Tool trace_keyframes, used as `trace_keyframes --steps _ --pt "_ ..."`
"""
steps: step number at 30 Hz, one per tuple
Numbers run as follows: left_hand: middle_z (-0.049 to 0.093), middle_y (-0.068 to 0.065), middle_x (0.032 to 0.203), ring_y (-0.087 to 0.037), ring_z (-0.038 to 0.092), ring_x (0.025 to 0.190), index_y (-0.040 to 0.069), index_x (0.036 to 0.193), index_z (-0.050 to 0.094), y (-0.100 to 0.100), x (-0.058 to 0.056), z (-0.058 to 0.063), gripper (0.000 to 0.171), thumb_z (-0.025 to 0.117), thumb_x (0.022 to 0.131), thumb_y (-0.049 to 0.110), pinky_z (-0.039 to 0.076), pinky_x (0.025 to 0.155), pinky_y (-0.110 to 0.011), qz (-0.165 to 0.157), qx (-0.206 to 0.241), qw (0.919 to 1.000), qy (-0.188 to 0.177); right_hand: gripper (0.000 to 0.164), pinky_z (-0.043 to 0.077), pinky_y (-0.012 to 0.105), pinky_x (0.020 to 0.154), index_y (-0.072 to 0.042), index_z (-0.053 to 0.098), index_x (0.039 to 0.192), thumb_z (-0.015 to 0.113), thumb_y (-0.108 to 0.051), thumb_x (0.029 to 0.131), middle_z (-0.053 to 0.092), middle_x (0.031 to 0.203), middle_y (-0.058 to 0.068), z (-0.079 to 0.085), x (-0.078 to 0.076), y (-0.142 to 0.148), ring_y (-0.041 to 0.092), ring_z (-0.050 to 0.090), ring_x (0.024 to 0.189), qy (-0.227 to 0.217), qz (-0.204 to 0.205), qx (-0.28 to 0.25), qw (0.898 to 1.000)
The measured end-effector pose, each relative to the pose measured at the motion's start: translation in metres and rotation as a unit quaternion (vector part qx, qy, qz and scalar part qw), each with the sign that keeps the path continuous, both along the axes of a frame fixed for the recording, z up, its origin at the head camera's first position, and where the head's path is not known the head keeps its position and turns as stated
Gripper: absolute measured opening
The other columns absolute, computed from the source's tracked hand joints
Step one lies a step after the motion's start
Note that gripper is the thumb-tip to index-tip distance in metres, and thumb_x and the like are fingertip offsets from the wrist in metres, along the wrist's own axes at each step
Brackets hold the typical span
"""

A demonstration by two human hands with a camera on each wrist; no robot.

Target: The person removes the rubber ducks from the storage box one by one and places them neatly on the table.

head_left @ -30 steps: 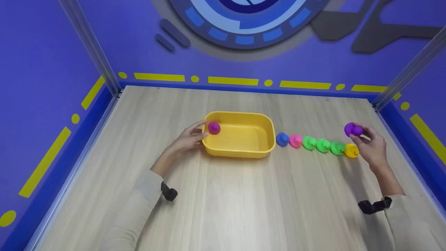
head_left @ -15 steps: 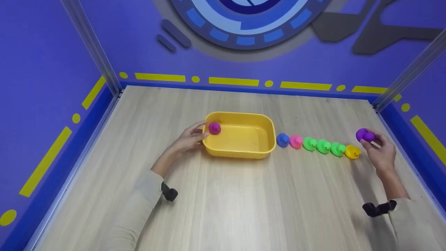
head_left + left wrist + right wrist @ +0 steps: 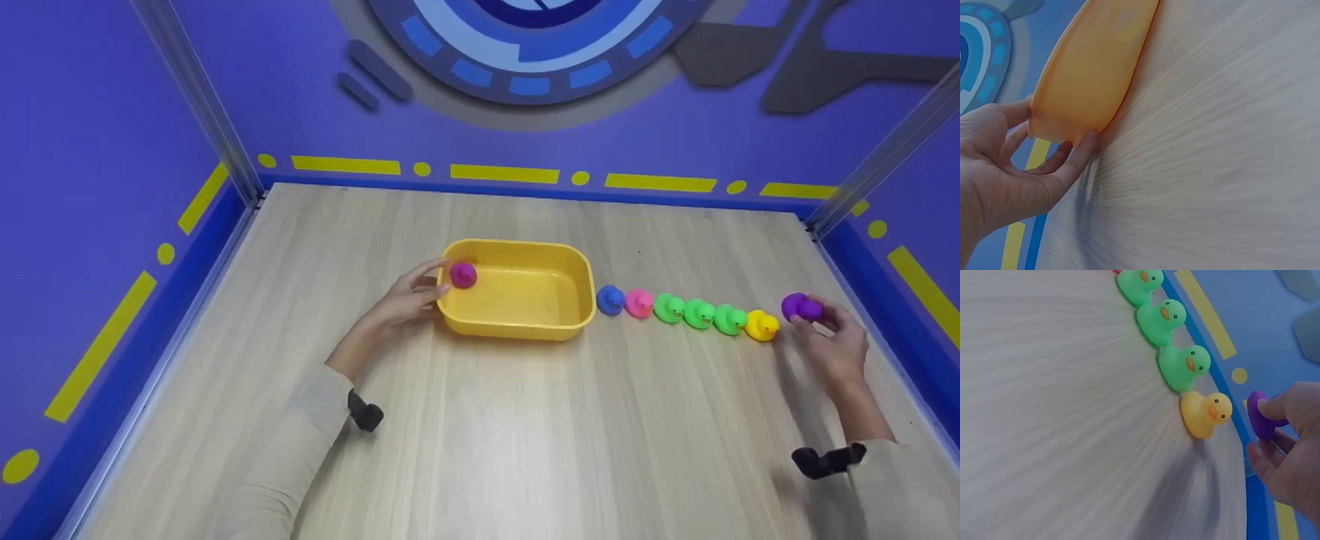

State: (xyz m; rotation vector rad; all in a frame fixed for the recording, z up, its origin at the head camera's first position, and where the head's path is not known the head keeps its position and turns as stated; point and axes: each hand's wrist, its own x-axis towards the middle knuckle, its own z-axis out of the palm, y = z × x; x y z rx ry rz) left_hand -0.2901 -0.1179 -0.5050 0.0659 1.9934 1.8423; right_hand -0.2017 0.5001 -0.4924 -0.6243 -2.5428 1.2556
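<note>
In the head view my left hand (image 3: 409,300) holds the left end of a yellow plastic tub (image 3: 525,331), its fingers and thumb spread along the outer wall and rim. Inside that end sits a magenta rubber duck (image 3: 463,275). My right hand (image 3: 836,341) pinches a purple rubber duck (image 3: 799,307) between thumb and fingers, raised beyond the right end of a row of ducks. Closest to it in the row is a yellow duck (image 3: 762,325). The right wrist view shows the purple duck (image 3: 1261,416) beside the yellow duck (image 3: 1204,413), a gap between them.
The row runs left from the yellow duck through three green ducks (image 3: 699,313), a pink duck (image 3: 639,304) and a blue duck (image 3: 610,300) close to the tub's right side. Blue panels (image 3: 510,142) border the wooden table (image 3: 510,420) at the back and both sides.
My right hand has moved right and toward me with the purple duck, from above the yellow duck to past the row's end. The left hand and tub have stayed put.
</note>
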Motion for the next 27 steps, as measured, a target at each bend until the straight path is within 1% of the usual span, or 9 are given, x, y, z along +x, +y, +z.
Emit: trace_keyframes --steps 4,6,8,11,14,17,21,24,27 --pt "0.043 -0.019 0.148 -0.032 0.059 0.124 0.025 0.157 0.041 0.0 -0.001 0.001 0.057 0.06 0.104 0.018 0.056 0.105 -0.043 0.0 -0.016 0.9999 0.005 0.058 0.044 0.012 0.108 -0.016 0.043 0.156 0.058 -0.036 0.103 0.049 0.146 0.011 -0.003 0.003 0.005 0.017 0.046 0.128 -0.036 -0.001 0.001 0.999" --pt "0.043 -0.02 0.148 -0.033 0.059 0.125 0.025 0.157 0.041 0.0 -0.001 0.001 0.057 0.061 0.104 0.018 0.056 0.106 -0.043 0.0 -0.017 0.9998 0.006 0.059 0.043 0.021 0.115 -0.019 0.041 0.156 0.058 -0.039 0.103 0.045 0.151 0.014 -0.005 0.003 0.008 0.023 0.043 0.132 -0.052 -0.001 -0.006 0.999" --pt "0.043 -0.019 0.148 -0.033 0.059 0.126 0.026 0.157 0.041 0.0 -0.001 0.0 0.057 0.061 0.104 0.019 0.055 0.106 -0.043 -0.001 -0.019 0.9998 0.006 0.06 0.044 0.019 0.113 -0.02 0.041 0.156 0.059 -0.04 0.103 0.045 0.151 0.013 -0.006 0.004 0.01 0.025 0.043 0.133 -0.064 0.0 -0.013 0.998" --pt "0.044 -0.019 0.148 -0.033 0.059 0.126 0.026 0.157 0.041 0.0 -0.001 0.001 0.058 0.062 0.103 0.02 0.055 0.107 -0.044 0.001 -0.017 0.9998 0.004 0.06 0.047 0.004 0.094 -0.02 0.043 0.156 0.06 -0.041 0.102 0.047 0.147 0.011 -0.007 0.004 0.013 0.021 0.046 0.129 -0.072 0.004 -0.015 0.997" --pt "0.044 -0.019 0.148 -0.033 0.059 0.126 0.027 0.156 0.041 0.0 0.0 0.0 0.057 0.062 0.103 0.02 0.055 0.106 -0.044 0.004 -0.016 0.9999 0.004 0.061 0.046 -0.001 0.082 -0.018 0.044 0.155 0.061 -0.041 0.101 0.047 0.149 0.015 -0.009 0.004 0.014 0.02 0.047 0.127 -0.072 0.01 -0.01 0.997" --pt "0.044 -0.019 0.148 -0.033 0.06 0.125 0.028 0.156 0.041 0.001 0.0 0.0 0.057 0.062 0.103 0.021 0.056 0.105 -0.043 0.004 -0.018 0.9998 0.004 0.062 0.047 0.005 0.095 -0.017 0.043 0.156 0.061 -0.042 0.101 0.045 0.152 0.017 -0.011 0.005 0.016 0.02 0.048 0.127 -0.08 0.004 -0.006 0.997" --pt "0.043 -0.019 0.149 -0.033 0.06 0.125 0.028 0.157 0.04 0.001 0.001 0.001 0.058 0.062 0.103 0.022 0.057 0.103 -0.042 0.004 -0.023 0.9997 0.002 0.063 0.041 0.03 0.121 -0.014 0.04 0.157 0.059 -0.039 0.103 0.041 0.158 0.021 -0.015 0.006 0.016 0.027 0.046 0.133 -0.094 -0.012 -0.011 0.995" --pt "0.043 -0.019 0.149 -0.034 0.06 0.126 0.027 0.157 0.04 0.001 0.001 0.001 0.058 0.061 0.104 0.02 0.057 0.104 -0.043 0.006 -0.019 0.9998 -0.001 0.063 0.037 0.042 0.124 -0.011 0.038 0.158 0.058 -0.037 0.103 0.038 0.16 0.024 -0.018 0.006 0.017 0.031 0.044 0.137 -0.099 -0.016 -0.012 0.995" --pt "0.042 -0.019 0.15 -0.036 0.059 0.128 0.025 0.158 0.039 0.001 0.001 0.0 0.058 0.061 0.104 0.018 0.055 0.106 -0.045 0.001 -0.009 1.0 -0.003 0.063 0.045 0.026 0.116 -0.007 0.039 0.156 0.059 -0.035 0.103 0.041 0.157 0.025 -0.022 0.008 0.017 0.028 0.05 0.131 -0.103 -0.012 0.005 0.995"
